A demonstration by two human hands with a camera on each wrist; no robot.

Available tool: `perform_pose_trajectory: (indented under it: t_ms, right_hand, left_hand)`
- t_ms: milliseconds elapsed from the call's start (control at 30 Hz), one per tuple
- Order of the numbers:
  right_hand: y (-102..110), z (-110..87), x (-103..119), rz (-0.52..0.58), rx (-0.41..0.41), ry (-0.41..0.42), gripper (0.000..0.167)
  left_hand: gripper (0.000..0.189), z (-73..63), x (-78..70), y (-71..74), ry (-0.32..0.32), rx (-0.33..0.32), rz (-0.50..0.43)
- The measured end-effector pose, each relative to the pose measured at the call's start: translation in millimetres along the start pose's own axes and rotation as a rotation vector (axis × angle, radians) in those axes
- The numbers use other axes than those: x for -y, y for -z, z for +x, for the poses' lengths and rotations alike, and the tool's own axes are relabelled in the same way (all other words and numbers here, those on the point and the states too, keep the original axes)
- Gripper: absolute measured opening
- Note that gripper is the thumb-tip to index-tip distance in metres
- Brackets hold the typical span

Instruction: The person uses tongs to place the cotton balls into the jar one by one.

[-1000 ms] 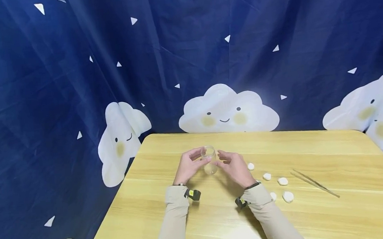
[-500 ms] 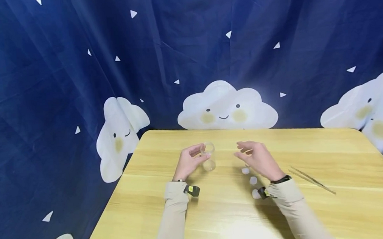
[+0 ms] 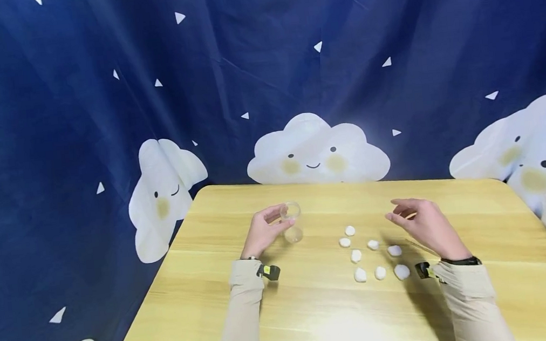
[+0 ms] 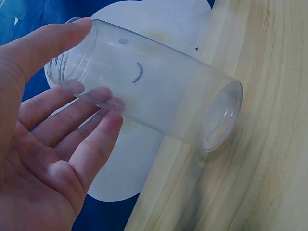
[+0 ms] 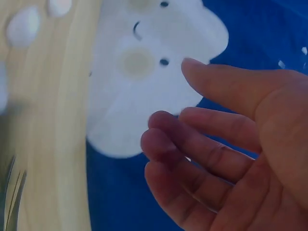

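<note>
In the head view my left hand (image 3: 265,231) holds a clear, lidless jar (image 3: 294,235) near the table's middle. The left wrist view shows thumb and fingertips pinching the jar (image 4: 163,86) at its threaded mouth, its round base close over the wood. Over the right part of the table my right hand (image 3: 428,227) holds nothing, its fingers loosely bent. Beneath it lies a pair of metal tweezers (image 3: 418,246), mostly covered by the hand; the tweezers' tips (image 5: 18,199) appear at lower left in the right wrist view. Several white cotton balls (image 3: 355,255) lie between the two hands.
The wooden table (image 3: 226,299) has rounded back corners. Behind it hangs a dark blue curtain (image 3: 263,57) with printed white clouds and small triangles. A bright glare lies on the table's front middle.
My right hand has left the jar and moved right, over the tweezers, uncovering more of the cotton balls. My left hand still holds the jar in nearly the same place.
</note>
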State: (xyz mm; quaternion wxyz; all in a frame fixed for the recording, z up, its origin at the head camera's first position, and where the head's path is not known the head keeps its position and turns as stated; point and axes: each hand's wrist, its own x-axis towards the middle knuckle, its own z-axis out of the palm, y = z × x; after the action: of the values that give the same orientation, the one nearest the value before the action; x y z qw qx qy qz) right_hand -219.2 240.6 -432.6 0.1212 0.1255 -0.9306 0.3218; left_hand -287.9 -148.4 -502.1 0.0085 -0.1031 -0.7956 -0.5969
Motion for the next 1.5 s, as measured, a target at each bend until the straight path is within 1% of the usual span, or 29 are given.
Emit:
perform_pose_trajectory:
  t_ms: [133,267,467,700,933,1067,1200,1333,1500]
  right_hand:
    - [0.7,4.3,-14.3,-0.029,0.026,-0.007,0.044]
    - [2.8,6.1,-28.0,-0.057,0.061,-0.037,0.047]
    - [8.0,2.9,-50.1,-0.072,0.157,-0.114,0.052]
    - [14.9,-3.1,-73.5,-0.123,0.234,-0.185,0.048]
    - [21.4,-11.2,-83.7,-0.117,0.364,-0.282,0.035]
    - [19.9,-19.4,-88.8,-0.092,0.421,-0.333,0.035]
    - [20.0,-24.8,-91.2,-0.068,0.453,-0.353,0.034]
    - [19.3,-26.9,-93.1,-0.059,0.484,-0.366,0.026]
    - [18.4,-26.9,-95.0,-0.075,0.491,-0.37,0.019]
  left_hand:
    - [0.055,-3.2,-1.9,10.5,0.0,-0.032,-0.007]
    - [0.055,-4.6,-3.5,16.5,0.01,-0.032,-0.008]
    - [0.056,-2.5,-5.5,16.8,0.013,-0.024,-0.012]
    - [0.055,1.3,-10.5,15.1,-0.002,-0.022,-0.026]
    - [0.054,2.4,-9.4,11.3,0.002,-0.011,-0.032]
    - [0.053,0.8,-8.9,7.8,0.015,-0.013,-0.03]
    - [0.053,0.6,-8.2,4.1,0.02,-0.008,-0.031]
    - [0.055,0.2,-6.9,2.2,0.017,0.0,-0.026]
    - [0.054,0.7,-5.7,0.2,0.012,0.0,-0.021]
